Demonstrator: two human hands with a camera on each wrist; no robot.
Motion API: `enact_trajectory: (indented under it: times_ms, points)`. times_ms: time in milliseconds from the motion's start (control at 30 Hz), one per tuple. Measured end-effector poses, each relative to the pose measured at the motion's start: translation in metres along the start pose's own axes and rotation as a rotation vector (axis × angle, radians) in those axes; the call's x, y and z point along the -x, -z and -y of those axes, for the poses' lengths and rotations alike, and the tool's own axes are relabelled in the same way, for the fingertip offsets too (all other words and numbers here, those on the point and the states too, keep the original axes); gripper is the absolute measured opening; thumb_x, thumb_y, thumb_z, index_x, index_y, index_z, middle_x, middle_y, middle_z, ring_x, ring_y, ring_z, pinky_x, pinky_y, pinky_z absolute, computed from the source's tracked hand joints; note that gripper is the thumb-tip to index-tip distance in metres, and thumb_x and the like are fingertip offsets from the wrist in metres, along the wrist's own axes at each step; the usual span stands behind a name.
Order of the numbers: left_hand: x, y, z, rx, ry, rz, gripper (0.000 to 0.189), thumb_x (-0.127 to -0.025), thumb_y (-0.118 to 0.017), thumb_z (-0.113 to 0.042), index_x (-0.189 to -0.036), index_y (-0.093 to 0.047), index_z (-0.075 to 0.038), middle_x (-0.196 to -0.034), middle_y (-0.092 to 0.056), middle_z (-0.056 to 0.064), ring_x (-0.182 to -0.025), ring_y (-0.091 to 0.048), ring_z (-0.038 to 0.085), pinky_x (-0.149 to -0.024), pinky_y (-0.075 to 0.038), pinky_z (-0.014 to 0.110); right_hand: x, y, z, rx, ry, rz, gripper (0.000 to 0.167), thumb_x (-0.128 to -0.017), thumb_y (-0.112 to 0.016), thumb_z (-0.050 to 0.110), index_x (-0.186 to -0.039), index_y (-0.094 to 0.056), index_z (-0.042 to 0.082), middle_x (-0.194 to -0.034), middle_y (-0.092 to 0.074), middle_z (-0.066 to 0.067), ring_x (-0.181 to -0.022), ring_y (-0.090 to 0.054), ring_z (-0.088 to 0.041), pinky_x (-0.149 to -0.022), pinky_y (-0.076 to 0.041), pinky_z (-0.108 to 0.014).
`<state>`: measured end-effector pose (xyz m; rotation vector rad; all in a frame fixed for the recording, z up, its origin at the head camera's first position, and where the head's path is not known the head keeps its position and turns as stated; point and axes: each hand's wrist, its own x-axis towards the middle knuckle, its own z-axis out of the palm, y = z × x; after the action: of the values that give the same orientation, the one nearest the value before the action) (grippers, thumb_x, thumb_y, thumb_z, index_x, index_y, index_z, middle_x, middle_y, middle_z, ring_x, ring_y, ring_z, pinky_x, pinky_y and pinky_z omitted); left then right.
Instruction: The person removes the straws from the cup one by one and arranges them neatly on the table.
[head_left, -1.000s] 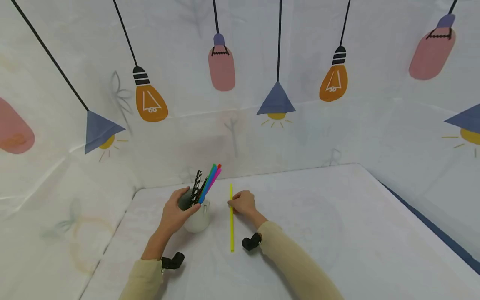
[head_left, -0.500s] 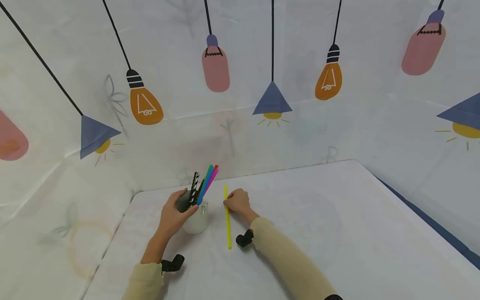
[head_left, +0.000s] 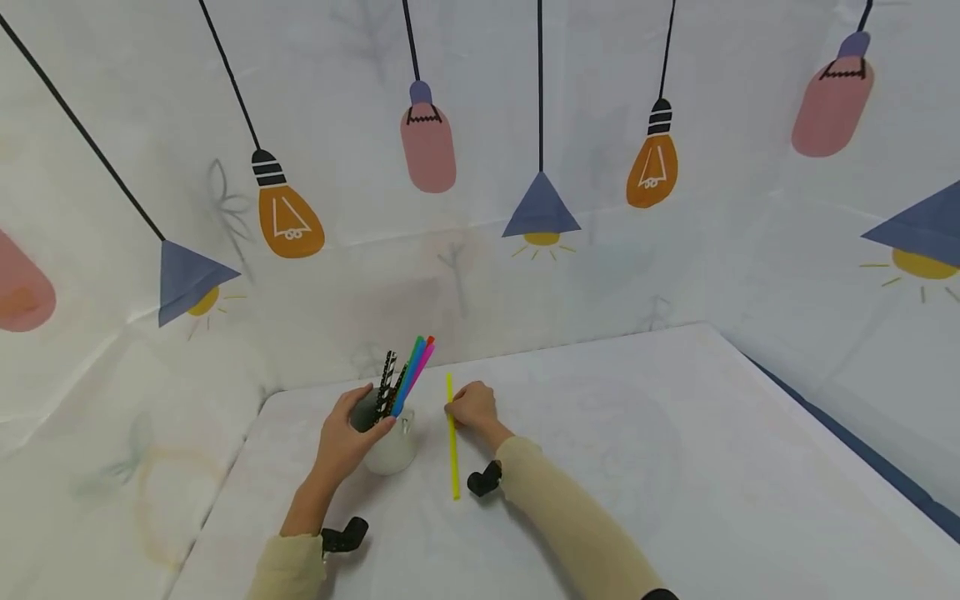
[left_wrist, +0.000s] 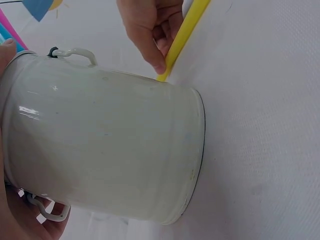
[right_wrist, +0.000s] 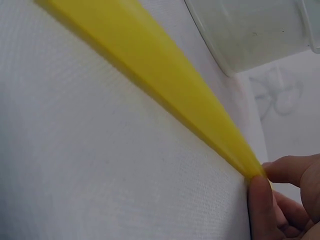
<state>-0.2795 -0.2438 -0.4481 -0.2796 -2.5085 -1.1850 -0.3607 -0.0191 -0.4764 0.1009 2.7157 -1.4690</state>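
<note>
My left hand grips a pale enamel pot round its upper part, thumb near the rim. Small loop handles stick out from the pot's sides. Several drinking straws lean out of its dark mouth: blue, green, pink, red-tipped and black-and-white patterned ones. To the right of the pot, my right hand pinches a yellow straw between thumb and forefinger. In the right wrist view the straw runs close over the white tabletop, its near end large.
A white cloth covers the table. Behind it rises a pale wall sheet printed with hanging lamps and bulbs. The table's far edge lies just beyond the hands, and a dark blue strip runs along the right side.
My right hand and the yellow straw have shifted slightly left, a little nearer the pot. My left hand keeps its grip on the pot. The head view has drifted slightly.
</note>
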Motion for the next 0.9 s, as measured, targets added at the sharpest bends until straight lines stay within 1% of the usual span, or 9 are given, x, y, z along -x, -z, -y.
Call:
enact_trajectory:
  times_ms: [67,200,300,433,533,633,733,900]
  points:
    - [0.002,0.000,-0.001,0.004,0.010,0.005,0.078,-0.081,-0.078,-0.041,-0.144,-0.046,-0.008,-0.143,-0.044,0.012,-0.134,-0.036,0.034,-0.105,-0.028,0.062,0.001,0.000,0.000,-0.003,-0.007,-0.001,0.015,-0.081,-0.077,0.013,-0.086,-0.071,0.001,-0.062,-0.062,-0.003,-0.050,-0.060,-0.013,-0.050,-0.050,-0.023]
    - [0.001,0.000,-0.002,0.007,0.002,0.004,0.079,-0.081,-0.078,-0.042,-0.144,-0.045,-0.007,-0.143,-0.044,0.012,-0.134,-0.036,0.034,-0.105,-0.028,0.062,0.003,0.000,0.000,-0.026,-0.003,-0.026,0.016,-0.081,-0.078,0.014,-0.085,-0.069,0.001,-0.064,-0.062,-0.004,-0.051,-0.060,-0.014,-0.051,-0.051,-0.025]
    - [0.001,0.000,-0.003,0.014,0.004,0.005,0.079,-0.081,-0.078,-0.042,-0.144,-0.045,-0.006,-0.143,-0.044,0.013,-0.134,-0.037,0.034,-0.105,-0.028,0.063,0.004,0.000,-0.002,-0.023,-0.004,-0.026,0.018,-0.081,-0.079,0.018,-0.085,-0.069,0.003,-0.064,-0.062,-0.004,-0.052,-0.059,-0.014,-0.052,-0.051,-0.025]
    - [0.003,0.001,-0.003,0.026,0.032,0.018,0.080,-0.081,-0.078,-0.041,-0.144,-0.044,-0.007,-0.143,-0.044,0.013,-0.134,-0.036,0.034,-0.104,-0.028,0.064,0.004,-0.001,-0.006,-0.041,-0.027,-0.005,0.022,-0.082,-0.079,0.022,-0.085,-0.068,0.004,-0.062,-0.062,-0.004,-0.051,-0.059,-0.014,-0.052,-0.050,-0.024]
    - [0.004,0.002,-0.004,0.027,0.048,0.024,0.081,-0.081,-0.078,-0.044,-0.145,-0.043,-0.008,-0.144,-0.043,0.013,-0.135,-0.035,0.035,-0.105,-0.027,0.063,0.004,-0.002,-0.007,-0.067,-0.021,-0.007,0.022,-0.081,-0.080,0.022,-0.083,-0.068,0.004,-0.059,-0.062,-0.004,-0.049,-0.059,-0.014,-0.050,-0.050,-0.025]
    - [0.005,0.001,-0.003,0.030,0.053,0.024,0.081,-0.081,-0.077,-0.045,-0.145,-0.043,-0.009,-0.144,-0.043,0.013,-0.135,-0.035,0.034,-0.105,-0.027,0.063,0.004,0.000,-0.009,-0.085,0.011,-0.007,0.021,-0.082,-0.080,0.022,-0.083,-0.069,0.004,-0.056,-0.062,-0.004,-0.048,-0.058,-0.014,-0.049,-0.049,-0.025]
    - [0.004,0.001,-0.002,0.030,0.051,0.015,0.081,-0.081,-0.078,-0.044,-0.145,-0.043,-0.009,-0.143,-0.043,0.014,-0.134,-0.036,0.035,-0.105,-0.028,0.063,0.004,0.002,-0.011,-0.113,0.059,-0.002,0.021,-0.084,-0.078,0.023,-0.087,-0.070,0.003,-0.055,-0.062,-0.004,-0.046,-0.058,-0.014,-0.049,-0.049,-0.025]
    - [0.003,0.000,0.002,0.035,0.036,0.010,0.081,-0.081,-0.078,-0.044,-0.145,-0.043,-0.009,-0.144,-0.043,0.012,-0.134,-0.036,0.034,-0.105,-0.028,0.062,0.005,0.011,-0.009,-0.231,0.134,0.015,0.021,-0.087,-0.075,0.021,-0.094,-0.070,0.001,-0.067,-0.064,-0.004,-0.049,-0.060,-0.015,-0.052,-0.053,-0.026]
